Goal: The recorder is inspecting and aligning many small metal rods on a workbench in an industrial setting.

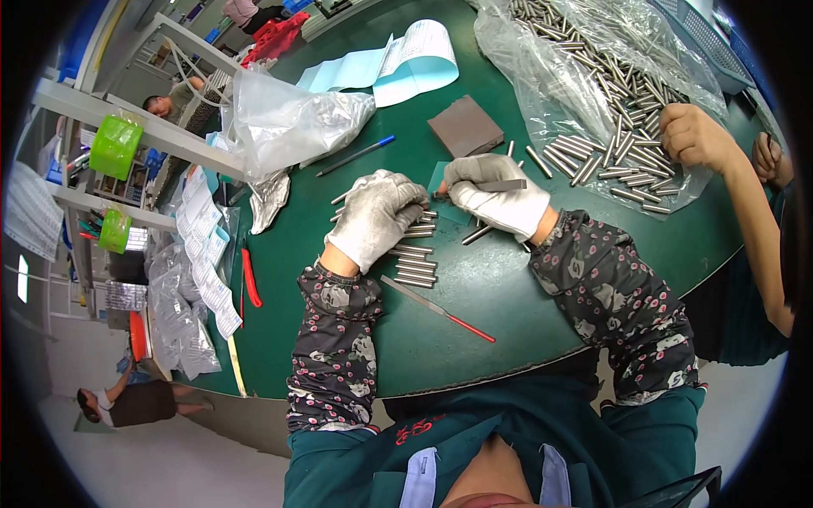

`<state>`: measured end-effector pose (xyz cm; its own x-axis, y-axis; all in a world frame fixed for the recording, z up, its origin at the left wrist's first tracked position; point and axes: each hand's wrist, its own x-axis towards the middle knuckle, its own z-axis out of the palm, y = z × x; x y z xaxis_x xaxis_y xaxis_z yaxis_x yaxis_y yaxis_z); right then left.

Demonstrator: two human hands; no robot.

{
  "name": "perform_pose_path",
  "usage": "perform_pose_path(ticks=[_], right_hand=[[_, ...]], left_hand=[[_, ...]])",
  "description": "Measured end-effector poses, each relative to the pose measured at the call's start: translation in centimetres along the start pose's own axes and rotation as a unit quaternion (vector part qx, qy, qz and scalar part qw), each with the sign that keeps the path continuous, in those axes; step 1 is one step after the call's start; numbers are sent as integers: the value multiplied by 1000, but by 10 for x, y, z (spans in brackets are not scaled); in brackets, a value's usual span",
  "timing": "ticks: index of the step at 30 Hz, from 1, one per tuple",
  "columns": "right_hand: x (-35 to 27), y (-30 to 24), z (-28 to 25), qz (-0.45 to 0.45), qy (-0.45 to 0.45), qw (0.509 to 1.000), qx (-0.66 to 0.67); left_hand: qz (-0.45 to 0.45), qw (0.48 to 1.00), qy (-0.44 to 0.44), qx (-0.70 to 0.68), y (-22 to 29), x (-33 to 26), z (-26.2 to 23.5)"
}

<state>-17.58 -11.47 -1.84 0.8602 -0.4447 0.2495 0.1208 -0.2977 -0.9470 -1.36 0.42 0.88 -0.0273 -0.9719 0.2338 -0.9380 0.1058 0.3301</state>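
My left hand, in a white work glove, is closed with its fingertips pinched together; whatever is in them is hidden. It rests over a row of short steel pins lying side by side on the green table. My right hand, also gloved, is closed around a flat grey bar that sticks out past its fingers. A small green sheet lies between my hands. Beyond the right hand sits a brown rectangular block. Nearer to me lies a slim file with a red handle.
A clear plastic bag spills many steel pins at the far right, by a co-worker's hand. A blue pen, a pale plastic bag, blue-white papers and red-handled pliers lie farther left.
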Motion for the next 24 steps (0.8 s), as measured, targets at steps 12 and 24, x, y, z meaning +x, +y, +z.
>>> perform_pose_path(ticks=[12, 24], right_hand=[[1, 0, -3, 11, -68, 997, -33], [2, 7, 0, -34, -39, 998, -33]], left_hand=[[-132, 981, -141, 30, -2, -31, -49], [-79, 991, -5, 106, -8, -24, -32]])
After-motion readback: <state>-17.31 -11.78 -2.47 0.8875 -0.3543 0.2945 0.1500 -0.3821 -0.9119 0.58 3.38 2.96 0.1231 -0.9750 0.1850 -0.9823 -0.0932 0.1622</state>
